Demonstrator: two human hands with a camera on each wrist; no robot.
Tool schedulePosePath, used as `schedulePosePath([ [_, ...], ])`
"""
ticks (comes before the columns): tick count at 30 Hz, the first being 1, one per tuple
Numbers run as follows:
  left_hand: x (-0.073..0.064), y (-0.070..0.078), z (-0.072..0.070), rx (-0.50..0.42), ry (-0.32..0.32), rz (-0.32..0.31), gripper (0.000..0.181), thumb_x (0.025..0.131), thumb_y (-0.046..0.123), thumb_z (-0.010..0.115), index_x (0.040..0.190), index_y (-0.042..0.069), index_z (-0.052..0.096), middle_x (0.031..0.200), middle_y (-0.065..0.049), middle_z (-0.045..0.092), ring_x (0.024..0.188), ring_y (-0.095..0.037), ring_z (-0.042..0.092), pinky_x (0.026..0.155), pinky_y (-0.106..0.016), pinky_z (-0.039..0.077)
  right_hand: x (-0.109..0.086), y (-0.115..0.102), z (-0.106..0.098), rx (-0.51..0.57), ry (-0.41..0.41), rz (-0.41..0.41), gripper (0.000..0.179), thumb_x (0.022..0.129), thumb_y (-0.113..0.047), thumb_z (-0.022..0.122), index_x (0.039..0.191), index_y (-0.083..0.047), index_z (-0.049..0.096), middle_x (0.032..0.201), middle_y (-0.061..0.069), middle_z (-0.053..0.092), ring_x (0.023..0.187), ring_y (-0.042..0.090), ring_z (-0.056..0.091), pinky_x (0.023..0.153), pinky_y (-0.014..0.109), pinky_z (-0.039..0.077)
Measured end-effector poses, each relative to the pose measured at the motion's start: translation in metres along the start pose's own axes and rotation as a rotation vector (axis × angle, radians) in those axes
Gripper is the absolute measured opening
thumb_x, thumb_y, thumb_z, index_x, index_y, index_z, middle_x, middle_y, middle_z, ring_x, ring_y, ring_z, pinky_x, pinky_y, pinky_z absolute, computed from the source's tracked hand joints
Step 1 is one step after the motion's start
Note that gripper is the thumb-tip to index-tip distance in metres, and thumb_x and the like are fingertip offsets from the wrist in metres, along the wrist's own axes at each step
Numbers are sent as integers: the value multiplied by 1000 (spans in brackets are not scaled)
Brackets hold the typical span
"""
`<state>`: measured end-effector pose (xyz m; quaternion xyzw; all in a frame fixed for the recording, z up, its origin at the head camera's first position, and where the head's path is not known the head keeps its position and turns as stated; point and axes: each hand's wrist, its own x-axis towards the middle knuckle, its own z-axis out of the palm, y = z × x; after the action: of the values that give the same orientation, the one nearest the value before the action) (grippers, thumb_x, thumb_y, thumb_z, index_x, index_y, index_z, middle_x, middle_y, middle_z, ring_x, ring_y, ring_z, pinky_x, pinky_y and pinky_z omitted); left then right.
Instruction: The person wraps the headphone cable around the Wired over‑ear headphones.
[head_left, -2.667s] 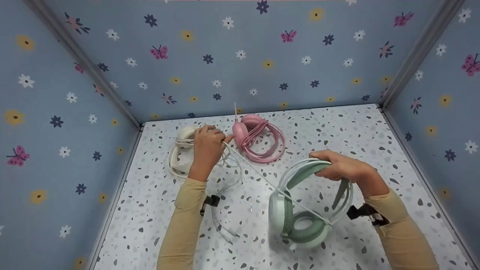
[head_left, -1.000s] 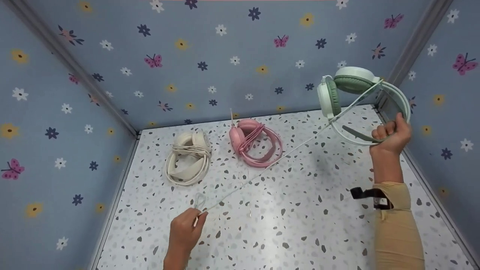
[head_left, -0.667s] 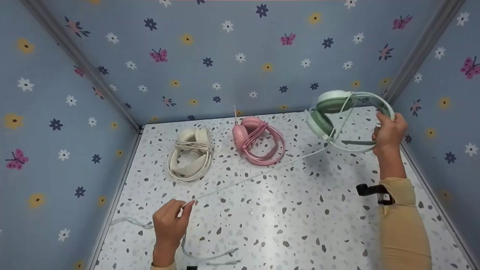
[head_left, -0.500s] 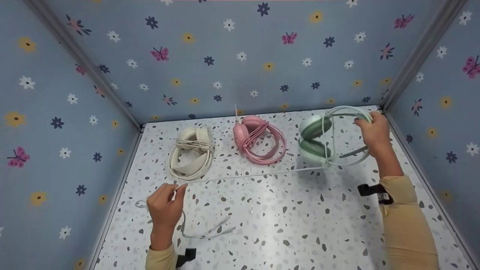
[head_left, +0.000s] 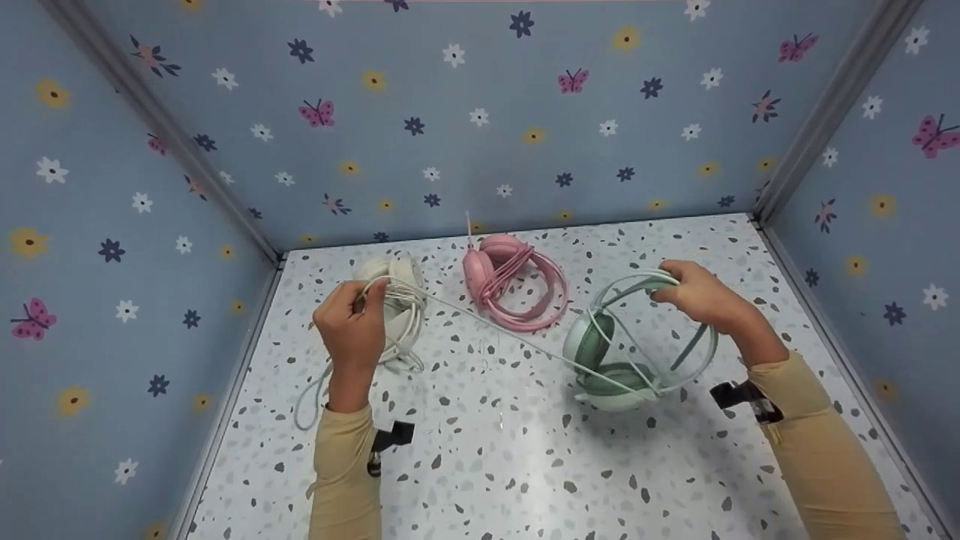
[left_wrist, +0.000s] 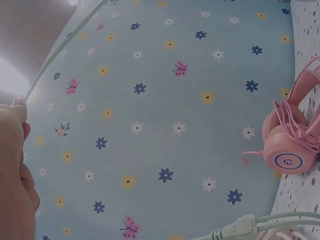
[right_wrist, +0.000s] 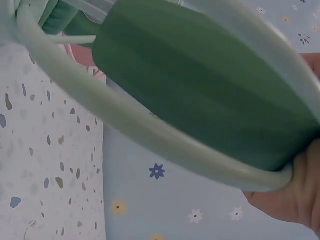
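Note:
My right hand (head_left: pixel 701 296) grips the headband of mint-green headphones (head_left: pixel 616 379), which hang over the table's right half with both ear cups toward the left and front. In the right wrist view the dark green headband pad (right_wrist: pixel 200 90) fills the middle, with the hand (right_wrist: pixel 300 195) around its end. Strands of pale cable (head_left: pixel 525 341) cross the headphones and run taut to my left hand (head_left: pixel 356 330), which pinches the cable between thumb and fingers. Its loose end dangles below that hand. The left wrist view shows the cable (left_wrist: pixel 70 37) and a thicker cable joint (left_wrist: pixel 244 225).
White headphones (head_left: pixel 406 271) lie behind my left hand, partly covered by it, their cord wound round them. Pink headphones (head_left: pixel 478 276) with a bundled cord lie at the back middle. Patterned panels (head_left: pixel 480 150) enclose the speckled tabletop (head_left: pixel 525 465) at the back and sides.
The green headphones swung up to the back right, then came down toward the front left, turning. My left hand went down to the front, then rose again over the white headphones, drawing the cable along.

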<state>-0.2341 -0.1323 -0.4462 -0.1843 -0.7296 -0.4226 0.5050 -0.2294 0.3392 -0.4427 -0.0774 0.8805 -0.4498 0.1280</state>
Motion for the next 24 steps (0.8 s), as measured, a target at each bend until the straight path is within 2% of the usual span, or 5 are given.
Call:
schedulePosePath([
  [7,15,-2,36,2,-79,-52,26,85,15,77,68,3,60,54,-2,37,48,-13,31,50,-28,26,-4,-10,13,97,-333,-151,12,93,-8,58,90,-3,48,66,0,33,48,12,20,46,31,27],
  [11,9,-13,58,14,-117,-162,32,89,25,73,68,5,59,53,1,34,47,-14,29,51,-29,25,-6,-13,16,390,-591,-338,5,96,-1,53,95,0,47,66,0,30,46,13,15,40,32,19],
  [17,-30,-41,79,-67,-300,-386,39,92,36,67,65,13,54,53,5,34,47,-11,31,48,-27,26,1,-6,14,999,-928,-603,30,98,6,37,124,0,51,65,4,27,41,11,20,36,28,19],
  [20,-53,-46,87,-126,-394,-482,41,93,35,66,63,11,53,54,4,37,48,-12,34,48,-27,28,6,1,15,1166,-980,-704,36,100,-2,39,135,2,46,64,2,27,42,9,23,36,25,21],
  [24,-80,-42,100,-213,-494,-586,45,95,32,65,62,4,53,54,2,39,47,-13,33,45,-27,27,11,8,19,1287,-958,-827,44,100,-7,38,143,3,38,64,1,27,43,8,25,37,23,22],
])
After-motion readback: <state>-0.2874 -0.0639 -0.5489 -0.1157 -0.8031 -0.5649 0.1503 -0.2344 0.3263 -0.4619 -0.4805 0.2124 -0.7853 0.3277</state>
